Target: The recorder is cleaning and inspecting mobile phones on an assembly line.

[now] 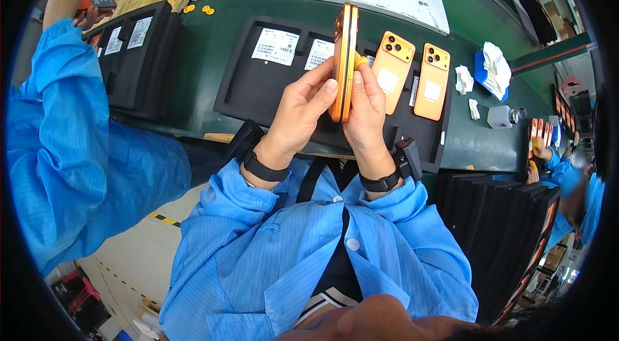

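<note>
both hands hold an orange phone (pixel 343 60) edge-on and upright above a black tray (pixel 258 86). the left hand (pixel 302 109) grips its left face, fingertips on the edge; the right hand (pixel 367 106) clasps the right face, a yellow-capped finger (pixel 360 61) pressed to its side. two more orange phones (pixel 392 71) (pixel 432 72) lie backs up in the tray, each with a white sticker. white labels (pixel 276 46) sit in the empty slots. the tray rests on a green belt (pixel 206 44). to the left a co-worker's blue sleeve (pixel 71 141) reaches to a second tray (pixel 138 57). white cloths (pixel 496 67) and a small bottle (pixel 500 116) lie at right. black wristbands (pixel 263 170) circle both wrists.
</note>
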The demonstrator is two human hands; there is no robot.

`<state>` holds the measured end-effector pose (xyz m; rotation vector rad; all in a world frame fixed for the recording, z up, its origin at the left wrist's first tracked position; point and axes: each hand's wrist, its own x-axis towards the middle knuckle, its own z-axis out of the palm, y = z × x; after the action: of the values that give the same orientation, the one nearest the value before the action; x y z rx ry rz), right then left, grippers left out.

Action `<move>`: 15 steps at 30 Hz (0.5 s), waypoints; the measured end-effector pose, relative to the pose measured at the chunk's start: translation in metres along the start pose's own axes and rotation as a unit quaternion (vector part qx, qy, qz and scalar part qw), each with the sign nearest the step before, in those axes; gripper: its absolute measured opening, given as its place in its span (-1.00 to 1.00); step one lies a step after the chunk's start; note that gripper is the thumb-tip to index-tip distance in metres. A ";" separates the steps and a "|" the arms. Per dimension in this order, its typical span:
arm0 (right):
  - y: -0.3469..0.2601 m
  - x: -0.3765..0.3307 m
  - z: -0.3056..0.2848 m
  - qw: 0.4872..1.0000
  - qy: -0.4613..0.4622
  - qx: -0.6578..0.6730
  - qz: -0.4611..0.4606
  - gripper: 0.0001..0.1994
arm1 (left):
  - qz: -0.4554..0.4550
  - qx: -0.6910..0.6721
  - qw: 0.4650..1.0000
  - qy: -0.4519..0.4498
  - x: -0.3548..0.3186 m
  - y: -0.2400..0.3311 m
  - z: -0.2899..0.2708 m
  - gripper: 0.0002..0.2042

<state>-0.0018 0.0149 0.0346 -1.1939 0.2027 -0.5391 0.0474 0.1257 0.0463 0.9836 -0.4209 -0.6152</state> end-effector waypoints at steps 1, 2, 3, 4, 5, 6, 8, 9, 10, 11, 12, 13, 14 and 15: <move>0.000 0.000 0.001 1.000 0.006 -0.002 0.001 -0.62 | -0.003 0.005 1.000 0.000 0.000 0.001 0.000 -0.46; 0.000 0.000 0.000 1.000 0.004 -0.002 0.001 -0.62 | -0.002 0.005 1.000 0.001 -0.001 0.002 0.000 -0.46; 0.000 0.000 0.000 1.000 0.000 -0.001 0.007 -0.62 | -0.015 -0.002 1.000 0.002 -0.001 0.004 0.001 -0.47; 0.001 0.001 0.000 1.000 -0.006 0.001 0.010 -0.62 | -0.026 -0.009 1.000 0.002 0.000 0.005 0.000 -0.47; 0.001 0.002 0.001 1.000 -0.009 0.001 0.009 -0.62 | -0.022 -0.008 1.000 0.002 -0.001 0.005 0.000 -0.47; 0.001 0.000 0.001 1.000 -0.008 -0.011 0.007 -0.62 | -0.011 -0.003 1.000 -0.002 -0.002 0.003 -0.001 -0.47; 0.001 -0.001 0.000 1.000 -0.008 -0.020 0.016 -0.61 | 0.000 0.007 1.000 -0.007 -0.003 0.001 -0.002 -0.46; 0.000 -0.001 0.000 1.000 -0.010 -0.020 0.013 -0.61 | 0.004 0.008 1.000 -0.008 -0.002 0.000 -0.003 -0.46; -0.001 -0.001 0.000 1.000 -0.013 -0.022 0.010 -0.61 | 0.004 0.008 1.000 -0.006 -0.002 0.000 -0.003 -0.45; -0.003 -0.001 0.000 1.000 -0.017 -0.024 0.006 -0.61 | 0.003 0.009 1.000 -0.004 -0.002 0.000 -0.002 -0.45; -0.004 -0.001 0.001 1.000 -0.018 -0.025 0.004 -0.61 | 0.006 0.002 1.000 -0.002 -0.002 0.002 -0.001 -0.44; -0.004 -0.001 0.001 0.999 -0.019 -0.028 0.002 -0.61 | 0.008 0.002 1.000 -0.003 -0.001 0.002 -0.002 -0.44; -0.004 -0.001 0.001 0.999 -0.020 -0.032 -0.001 -0.61 | 0.018 0.021 1.000 -0.005 -0.001 0.003 -0.002 -0.44; -0.004 -0.001 0.001 0.999 -0.021 -0.032 -0.003 -0.61 | 0.029 0.041 0.999 -0.006 -0.001 0.003 -0.002 -0.43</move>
<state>-0.0037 0.0150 0.0382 -1.2673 0.1817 -0.5160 0.0489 0.1288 0.0476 1.0432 -0.4871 -0.5560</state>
